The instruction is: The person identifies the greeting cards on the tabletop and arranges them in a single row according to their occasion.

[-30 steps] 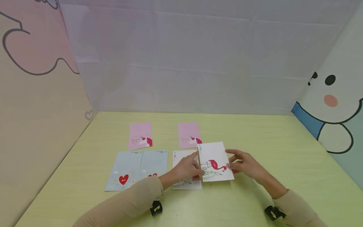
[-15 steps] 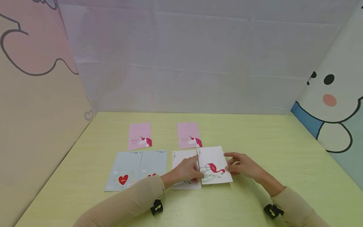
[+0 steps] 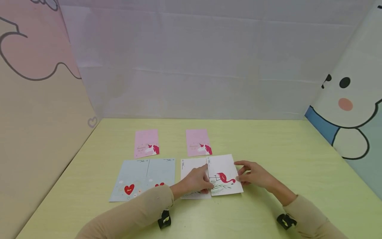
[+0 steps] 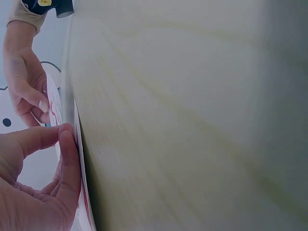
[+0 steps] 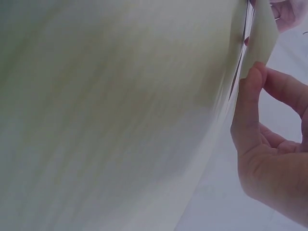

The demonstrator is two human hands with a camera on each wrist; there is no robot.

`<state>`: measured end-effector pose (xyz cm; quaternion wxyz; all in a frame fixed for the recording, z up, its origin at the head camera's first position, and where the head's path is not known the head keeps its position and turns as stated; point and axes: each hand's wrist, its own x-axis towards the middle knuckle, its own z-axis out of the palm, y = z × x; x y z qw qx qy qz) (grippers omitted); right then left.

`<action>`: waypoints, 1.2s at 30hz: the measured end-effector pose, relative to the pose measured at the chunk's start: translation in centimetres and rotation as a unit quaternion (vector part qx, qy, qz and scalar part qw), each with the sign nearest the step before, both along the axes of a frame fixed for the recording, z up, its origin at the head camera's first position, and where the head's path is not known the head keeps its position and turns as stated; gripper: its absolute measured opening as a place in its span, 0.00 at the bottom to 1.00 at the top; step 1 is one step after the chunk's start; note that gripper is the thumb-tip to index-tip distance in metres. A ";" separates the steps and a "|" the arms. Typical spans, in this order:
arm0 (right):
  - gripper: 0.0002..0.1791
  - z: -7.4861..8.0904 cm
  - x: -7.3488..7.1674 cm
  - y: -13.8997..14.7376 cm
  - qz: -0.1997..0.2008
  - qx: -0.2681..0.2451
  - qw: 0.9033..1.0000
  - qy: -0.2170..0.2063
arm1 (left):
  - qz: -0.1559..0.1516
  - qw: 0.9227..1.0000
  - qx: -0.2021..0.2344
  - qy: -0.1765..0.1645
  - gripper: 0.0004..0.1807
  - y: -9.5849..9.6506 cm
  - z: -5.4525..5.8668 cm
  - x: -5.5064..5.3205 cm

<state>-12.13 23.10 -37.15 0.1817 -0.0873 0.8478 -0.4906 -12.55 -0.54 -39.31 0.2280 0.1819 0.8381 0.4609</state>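
Observation:
A white card with a red flamingo and green leaves [image 3: 223, 169] is between my two hands, slightly tilted, with its left edge overlapping a second flamingo card [image 3: 187, 166]. My left hand [image 3: 194, 179] holds the left edge, index finger near the upper corner and thumb lower down; it covers much of the second card. At the opposite edge, my right hand [image 3: 253, 175] pinches the card between thumb and fingers. The right wrist view shows the raised card's plain back [image 5: 262, 41] between those fingertips, standing off the table.
Two pink unicorn cards, one left [image 3: 146, 143] and one right [image 3: 198, 142], lie farther back on the pale yellow table [image 3: 268, 142]. Left of the flamingo cards is a light blue heart sheet [image 3: 135, 172], partly behind my left sleeve [image 3: 140, 209]. A white backdrop [image 3: 191, 63] closes the rear.
Both hands have brought the flamingo card down and slightly left, bringing its left edge closer over the second card. The pink cards and blue sheet stay put.

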 end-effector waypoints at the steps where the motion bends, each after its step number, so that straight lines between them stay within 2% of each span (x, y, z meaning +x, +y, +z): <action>1: 0.30 0.1 0.0 0.0 0.000 0.002 1.000 0.000 | 0.000 1.000 0.000 0.001 0.46 0.0 0.0 0.0; 25: 0.29 -0.1 0.1 -0.3 0.003 0.046 0.999 -0.002 | -0.005 0.999 -0.030 0.022 0.44 0.2 0.0 0.0; 36: 0.27 -0.3 0.0 -0.2 0.006 0.069 0.997 0.018 | -0.005 0.999 -0.033 0.030 0.41 0.2 0.4 0.3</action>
